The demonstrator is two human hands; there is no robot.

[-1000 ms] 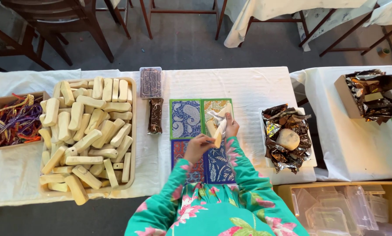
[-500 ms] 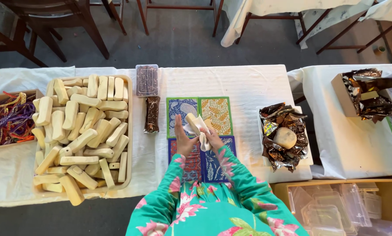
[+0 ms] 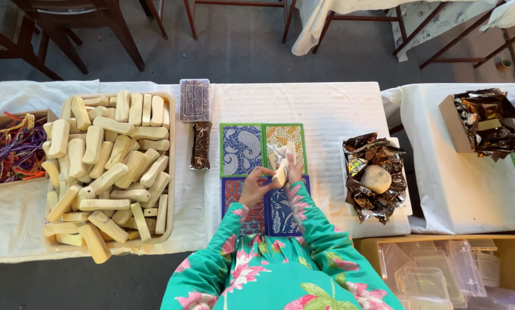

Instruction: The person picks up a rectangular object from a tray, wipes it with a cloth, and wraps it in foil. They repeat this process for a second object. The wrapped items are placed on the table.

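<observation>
Head view: the left hand (image 3: 256, 186) and right hand (image 3: 293, 172) met over the middle of 4 patterned mats (image 3: 241, 149) on the white-clothed surface (image 3: 326, 103). Between them they held 1 pale bar (image 3: 280, 171), clear of the mats, with white paper (image 3: 276, 151) sticking up at its far end. The right fingers were clenched round the bar's side. The left fingers pinched its near end, so neither hand was released.

1 second before, only the right hand had carried the bar, farther out over the orange mat (image 3: 286, 135), while the left hand lay lower and apart. Half a second before, both hands had closed on it with the paper draped across. By this moment the pair had drawn in toward the body, and the paper looked gathered closer against the bar. I judged the wrapping to be under way, not finished.

To the left stood a tray (image 3: 171, 172) heaped with more such bars and a box of coloured strands (image 3: 10, 149). A dark packet (image 3: 200, 144) lay just beside the mats. On the right, crumpled foil (image 3: 363, 152) cradled 1 round pale lump (image 3: 376, 179), near the hands but untouched.
</observation>
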